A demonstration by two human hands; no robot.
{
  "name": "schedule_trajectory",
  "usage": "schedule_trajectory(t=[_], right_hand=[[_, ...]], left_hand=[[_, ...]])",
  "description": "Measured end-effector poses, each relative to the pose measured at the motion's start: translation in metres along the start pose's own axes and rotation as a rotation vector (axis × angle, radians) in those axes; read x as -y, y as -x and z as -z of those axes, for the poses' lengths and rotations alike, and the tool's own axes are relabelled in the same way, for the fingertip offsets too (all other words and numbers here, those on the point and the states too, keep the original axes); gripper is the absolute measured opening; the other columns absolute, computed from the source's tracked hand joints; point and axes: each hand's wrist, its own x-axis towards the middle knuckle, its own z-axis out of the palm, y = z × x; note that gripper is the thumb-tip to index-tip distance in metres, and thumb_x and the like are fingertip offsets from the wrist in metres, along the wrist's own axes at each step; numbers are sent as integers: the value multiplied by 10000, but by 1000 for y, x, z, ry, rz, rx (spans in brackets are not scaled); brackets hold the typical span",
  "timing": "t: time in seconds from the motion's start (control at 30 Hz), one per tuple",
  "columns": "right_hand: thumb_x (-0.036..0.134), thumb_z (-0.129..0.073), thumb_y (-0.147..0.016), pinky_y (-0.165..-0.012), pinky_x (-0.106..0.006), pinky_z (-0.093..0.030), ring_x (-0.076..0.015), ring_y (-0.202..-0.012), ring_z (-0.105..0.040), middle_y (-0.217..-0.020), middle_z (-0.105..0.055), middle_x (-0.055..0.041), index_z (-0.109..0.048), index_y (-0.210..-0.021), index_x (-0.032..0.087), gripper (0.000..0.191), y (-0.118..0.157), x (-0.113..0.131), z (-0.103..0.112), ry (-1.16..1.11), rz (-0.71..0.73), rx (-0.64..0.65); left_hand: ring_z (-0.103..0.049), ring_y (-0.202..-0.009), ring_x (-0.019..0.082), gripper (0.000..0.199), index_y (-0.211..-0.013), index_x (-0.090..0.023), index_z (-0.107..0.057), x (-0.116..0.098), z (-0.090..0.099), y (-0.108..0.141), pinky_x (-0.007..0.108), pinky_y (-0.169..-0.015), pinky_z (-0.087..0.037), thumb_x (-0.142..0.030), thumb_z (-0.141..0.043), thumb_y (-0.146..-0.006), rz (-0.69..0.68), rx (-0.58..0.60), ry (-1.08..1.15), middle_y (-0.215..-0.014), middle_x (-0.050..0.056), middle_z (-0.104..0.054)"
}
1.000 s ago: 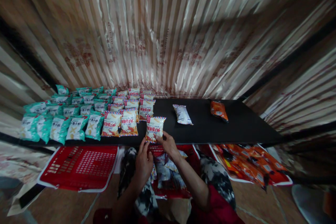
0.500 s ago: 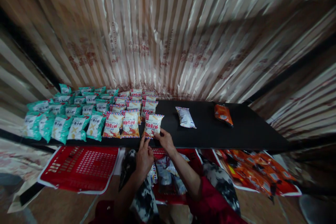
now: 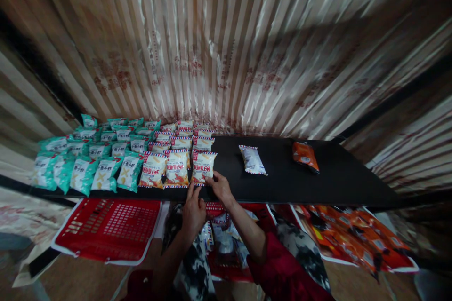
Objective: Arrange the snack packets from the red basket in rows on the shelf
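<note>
A cream-and-orange snack bag (image 3: 203, 165) stands at the front of the black shelf (image 3: 275, 183), leaning back, its left edge close to a matching snack bag (image 3: 177, 169). My right hand (image 3: 219, 187) pinches its lower right corner between thumb and fingers. At its lower left corner, my left hand (image 3: 193, 211) touches the bottom edge with outstretched fingertips; the other fingers are partly bent. More cream bags (image 3: 181, 142) stand in rows behind. Farther right on the shelf lie a white snack bag (image 3: 253, 160) and an orange snack bag (image 3: 305, 156).
Teal snack bags (image 3: 106, 172) fill the shelf's left end in rows. Below the shelf are a red basket (image 3: 116, 225) on the left, a middle basket (image 3: 226, 270) with bags under my arms, and orange packets (image 3: 356, 235) in a right basket. A striped curtain (image 3: 212, 56) hangs behind.
The held bag has shifted left, closing the gap to its neighbour, and sits straighter. Both hands stay at its lower corners. The view has moved slightly.
</note>
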Motion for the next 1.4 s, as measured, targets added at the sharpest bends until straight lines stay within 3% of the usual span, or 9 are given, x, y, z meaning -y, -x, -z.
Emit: schedule_trajectory(t=[0.23, 0.53, 0.67, 0.77, 0.9, 1.07, 1.27, 1.4], right_hand=[[402, -611, -671, -762, -312, -496, -201, -779, -632, -805, -719, 11, -701, -908, 202, 323, -6, 2, -7, 17, 9, 14], [352, -606, -677, -718, -289, -477, -201, -740, -639, -777, -716, 15, -710, -838, 233, 225, -7, 14, -5, 137, 21, 1], [309, -610, -686, -718, -280, -474, -195, -752, -639, -806, -715, 17, -690, -936, 258, 267, -8, 16, -5, 240, 46, -32], [267, -607, -685, -796, -295, -476, -202, -859, -634, -947, -701, -15, -626, -1095, 231, 412, -7, 15, -8, 227, 88, -73], [303, -601, -704, -856, -317, -467, -226, -944, -611, -1052, -646, -104, -553, -1205, 154, 525, -2, 11, -12, 294, 129, -182], [347, -593, -712, -942, -375, -421, -256, -1088, -541, -1183, -584, -133, -489, -1265, 140, 600, -4, 5, -10, 317, 195, -253], [387, -614, -700, -989, -393, -377, -267, -1148, -496, -1238, -575, -104, -477, -1288, 160, 645, -15, 3, -9, 339, 235, -194], [392, -603, -716, -987, -372, -377, -264, -1134, -500, -1190, -612, -76, -516, -1263, 191, 589, -14, 9, -10, 324, 219, -159]], left_hand=[[-559, -1107, 206, 435, -1169, -163, -557, 3, 3, -6, 346, -937, -467, -96, -434, -758, 4, -45, 10, -1379, 114, -431], [-540, -1140, 217, 429, -1190, -121, -532, 2, 4, -7, 339, -930, -466, -119, -397, -783, 24, -10, -52, -1420, 149, -365], [-549, -1127, 218, 430, -1194, -129, -532, 4, 2, -7, 342, -920, -471, -123, -398, -786, 16, 5, -65, -1419, 144, -370], [-554, -1121, 218, 436, -1191, -120, -534, 9, -2, -6, 348, -920, -473, -114, -386, -781, 9, -18, -56, -1420, 149, -368], [-558, -1118, 212, 436, -1179, -125, -546, 14, -8, -4, 343, -936, -466, -109, -390, -772, 0, -40, -44, -1421, 140, -371], [-543, -1140, 215, 445, -1191, -123, -535, 15, -9, -3, 352, -947, -458, -116, -374, -776, -12, -45, -38, -1421, 143, -369], [-528, -1156, 203, 455, -1188, -164, -540, 18, -11, -4, 343, -947, -457, -121, -394, -760, -11, -64, 0, -1405, 107, -400], [-512, -1174, 227, 452, -1189, -126, -535, 18, -11, -6, 377, -962, -445, -116, -379, -765, -5, -44, -6, -1406, 140, -389]])
